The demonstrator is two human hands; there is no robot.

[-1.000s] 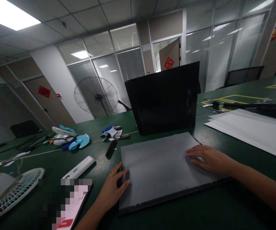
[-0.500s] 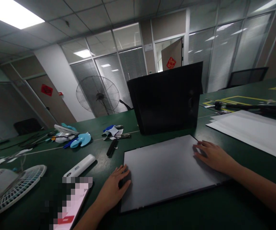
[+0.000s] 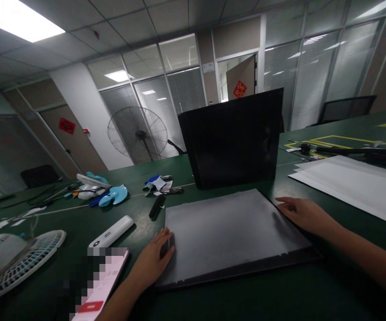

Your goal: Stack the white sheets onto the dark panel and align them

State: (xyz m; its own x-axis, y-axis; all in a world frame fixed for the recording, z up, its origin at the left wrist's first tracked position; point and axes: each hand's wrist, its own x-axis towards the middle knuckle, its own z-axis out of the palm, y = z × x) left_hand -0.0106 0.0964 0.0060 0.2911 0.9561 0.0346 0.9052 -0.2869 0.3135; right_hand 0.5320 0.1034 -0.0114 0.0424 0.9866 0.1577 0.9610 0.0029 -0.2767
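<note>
My left hand [image 3: 154, 258], fingers open, touched the grey sheet [image 3: 219, 236] along the black panel [image 3: 300, 256]'s left edge; right hand [image 3: 303, 216] by its right edge, fingers bent, grip indeterminable.

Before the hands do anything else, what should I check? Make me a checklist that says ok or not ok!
1. Left hand touching the grey sheet: ok, it rests on the left edge.
2. Right hand touching something: cannot tell; it is by the right edge, but contact isn't clear.
3. Grey sheet lined up with the dark panel under it: not ok; a dark strip shows along the near side, widest at the right.
4. Nothing stuck between sheet and panel: cannot tell, the sheet covers it.
5. White device apart from the sheet: ok, it lies off to the left.
</note>
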